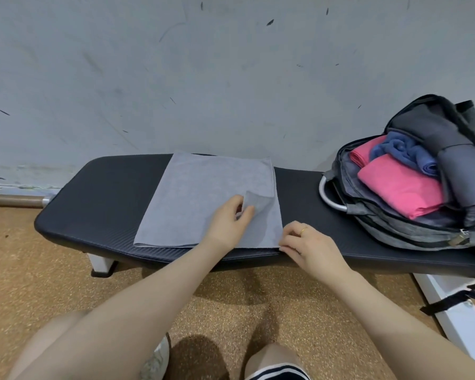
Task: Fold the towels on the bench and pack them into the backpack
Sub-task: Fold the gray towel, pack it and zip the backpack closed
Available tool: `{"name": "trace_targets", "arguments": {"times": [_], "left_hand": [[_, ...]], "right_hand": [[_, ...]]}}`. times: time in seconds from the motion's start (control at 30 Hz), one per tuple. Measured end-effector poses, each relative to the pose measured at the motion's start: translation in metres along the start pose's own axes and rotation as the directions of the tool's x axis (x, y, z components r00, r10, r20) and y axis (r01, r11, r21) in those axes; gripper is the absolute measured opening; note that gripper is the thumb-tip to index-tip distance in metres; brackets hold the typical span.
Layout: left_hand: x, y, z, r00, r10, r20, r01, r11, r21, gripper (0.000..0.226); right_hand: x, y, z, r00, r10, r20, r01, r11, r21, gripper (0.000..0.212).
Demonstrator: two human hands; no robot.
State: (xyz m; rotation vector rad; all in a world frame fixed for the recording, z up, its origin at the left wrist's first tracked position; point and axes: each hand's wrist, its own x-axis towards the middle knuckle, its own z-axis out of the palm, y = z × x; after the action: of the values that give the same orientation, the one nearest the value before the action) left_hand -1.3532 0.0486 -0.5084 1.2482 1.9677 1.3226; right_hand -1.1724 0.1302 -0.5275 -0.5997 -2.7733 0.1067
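Nearest the camera, the right hand [311, 246] pinches the near right corner of the flat grey cloth towel [200, 198] at the front edge of the long black padded bench [99, 207]. Just beyond it, toward 11 o'clock, the left hand [228, 220] pinches a raised flap of the same towel between thumb and fingers, so both hands hold cloth. The towel lies spread across the middle of the bench, seemingly already doubled.

To fold it well, I judge the two gripped points should travel together toward 9 o'clock, with the edges lined up before the crease is pressed flat, so the bundle comes out small enough for the bag.

Farther off at 2 o'clock, the open grey fabric backpack [412, 226] lies on the bench's right end, well apart from the towel, with folded pink towels [401, 187] and a bunched blue towel [406, 154] inside.

The backpack's right side is cut off by the frame, how much room remains inside is unclear, and the right hand's fingertips are partly hidden under its knuckles.
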Motion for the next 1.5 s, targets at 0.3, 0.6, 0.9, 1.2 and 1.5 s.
{"name": "trace_targets", "arguments": {"times": [0.3,0.6,0.9,1.2,1.5], "left_hand": [[-0.017,-0.012,0.01,0.905,0.055,0.422,-0.234,0.893,0.384,0.039],[-0.044,-0.063,-0.098,0.966,0.102,0.238,-0.247,0.645,0.723,0.038],[-0.053,-0.073,-0.138,0.945,0.017,0.327,-0.292,0.497,0.817,0.034],[-0.061,-0.068,-0.129,0.963,-0.088,0.253,-0.205,0.368,0.907,0.045],[-0.088,-0.056,-0.144,0.956,0.108,0.273,-0.271,0.683,0.679,0.018]], "right_hand": [[-0.009,0.004,0.006,0.991,-0.116,-0.066,0.104,0.981,-0.162,0.009],[0.001,-0.002,0.01,0.978,-0.201,0.051,0.208,0.958,-0.2,0.035],[0.004,-0.001,0.007,0.991,-0.11,0.071,0.121,0.973,-0.194,0.026],[0.012,-0.031,-0.013,0.861,0.509,0.016,-0.364,0.594,0.717,0.023],[0.011,-0.03,-0.034,0.881,0.471,0.041,-0.323,0.536,0.78,0.02]]}}
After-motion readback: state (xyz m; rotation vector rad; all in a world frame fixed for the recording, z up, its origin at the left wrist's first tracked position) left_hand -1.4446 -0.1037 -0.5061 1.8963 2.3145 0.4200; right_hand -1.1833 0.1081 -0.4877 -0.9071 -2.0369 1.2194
